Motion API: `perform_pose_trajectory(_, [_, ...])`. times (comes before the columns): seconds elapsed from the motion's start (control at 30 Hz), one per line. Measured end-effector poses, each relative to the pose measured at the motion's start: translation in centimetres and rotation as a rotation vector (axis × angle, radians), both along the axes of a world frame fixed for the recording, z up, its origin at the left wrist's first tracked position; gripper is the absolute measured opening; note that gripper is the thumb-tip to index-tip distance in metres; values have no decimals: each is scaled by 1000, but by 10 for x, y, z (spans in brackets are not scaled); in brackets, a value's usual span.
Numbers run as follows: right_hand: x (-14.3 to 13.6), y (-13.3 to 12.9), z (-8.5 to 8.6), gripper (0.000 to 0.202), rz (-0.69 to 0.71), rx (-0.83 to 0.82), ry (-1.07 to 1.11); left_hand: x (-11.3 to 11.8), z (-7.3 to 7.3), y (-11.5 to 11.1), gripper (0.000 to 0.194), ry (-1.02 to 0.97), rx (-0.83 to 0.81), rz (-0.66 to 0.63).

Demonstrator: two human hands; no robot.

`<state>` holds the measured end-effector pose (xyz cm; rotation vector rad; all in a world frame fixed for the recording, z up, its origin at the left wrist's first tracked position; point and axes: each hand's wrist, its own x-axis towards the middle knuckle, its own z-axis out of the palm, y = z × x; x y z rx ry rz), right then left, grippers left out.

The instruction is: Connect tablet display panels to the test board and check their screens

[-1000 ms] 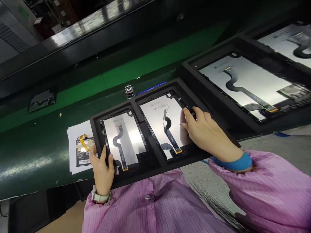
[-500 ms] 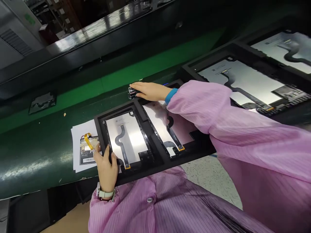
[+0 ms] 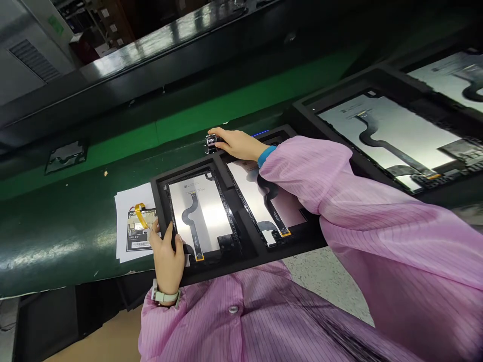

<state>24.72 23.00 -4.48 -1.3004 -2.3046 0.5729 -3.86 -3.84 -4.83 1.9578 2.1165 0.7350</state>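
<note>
A black tray [image 3: 249, 250] holds two silver panels, the left panel [image 3: 211, 216] and the right panel [image 3: 247, 188], each with a dark curved flex cable. My left hand [image 3: 168, 259] rests on the tray's left edge with its fingers apart, holding nothing. Beyond the tray's back edge, my right hand [image 3: 236, 143] has its thumb and fingers closed on a small black device [image 3: 211, 143]. My right forearm passes over the right panel and hides part of it.
White sheets [image 3: 123, 226] with a circuit board and battery [image 3: 141, 236] lie left of the tray. Another tray [image 3: 305, 108] with silver panels stands at the right. A dark panel [image 3: 66, 157] lies at the far left on the green surface [image 3: 56, 231].
My right hand, flat over the small device before, has closed its thumb and fingers on it. My left hand stays at the tray edge. The view has shifted slightly.
</note>
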Motion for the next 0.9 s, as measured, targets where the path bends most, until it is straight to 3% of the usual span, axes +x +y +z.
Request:
perform_pose_trajectory(0.37, [-4,-5,-2,52,-52,-11,-56,0,-2,0,38,2,21,14])
perform_pose_trajectory(0.5, [-3,-9,1,65,-119,-7,-84,2,-2,0,40,23,16,13])
perform_pose_trajectory(0.67, [12,-9,-6,54,-178,-41,-237,5,-3,0,40,38,19,27])
perform_pose_trajectory(0.9, [18,6,-6,60,-145,-116,-415,7,-4,13,42,27,-6,30])
